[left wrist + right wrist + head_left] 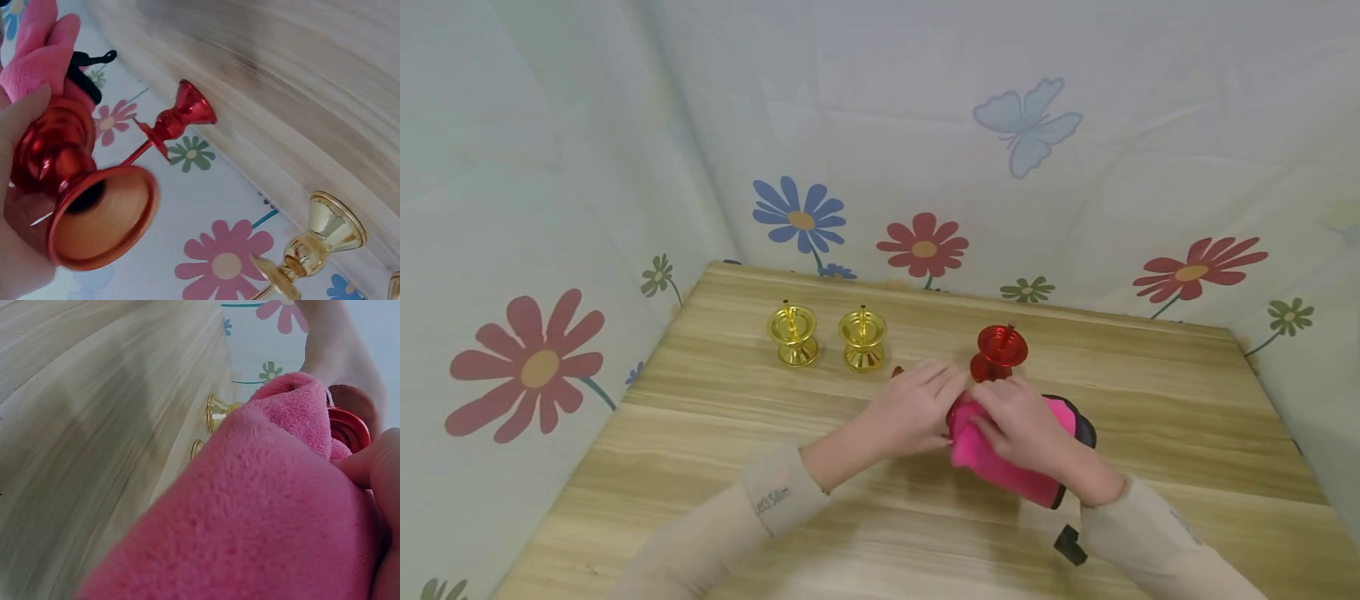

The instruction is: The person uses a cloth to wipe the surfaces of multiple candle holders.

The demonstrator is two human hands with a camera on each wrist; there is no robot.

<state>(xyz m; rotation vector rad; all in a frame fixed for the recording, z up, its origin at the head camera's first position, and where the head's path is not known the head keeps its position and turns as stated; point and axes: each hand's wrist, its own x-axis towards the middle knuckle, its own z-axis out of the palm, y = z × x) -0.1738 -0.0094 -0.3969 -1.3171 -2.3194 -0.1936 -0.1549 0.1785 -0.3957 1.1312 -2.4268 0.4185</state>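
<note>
My left hand [913, 408] grips a shiny red candle holder [65, 169], held tilted with its hollow base toward the left wrist camera. In the head view the fingers hide most of it. A fuzzy pink cloth [1015, 475] with black edging is pinched in my right hand [1018, 425]. Its bunched end [294, 412] touches the held candle holder beside the left fingers. Just beyond the hands, a second red candle holder [998, 354] stands upright on the table.
Two gold candle holders [794, 333] [863, 337] stand upright at the back left of the wooden table [700, 467]. A small black piece [1070, 546] shows below the right wrist. A flower-printed curtain [865, 125] runs along the table's back and sides.
</note>
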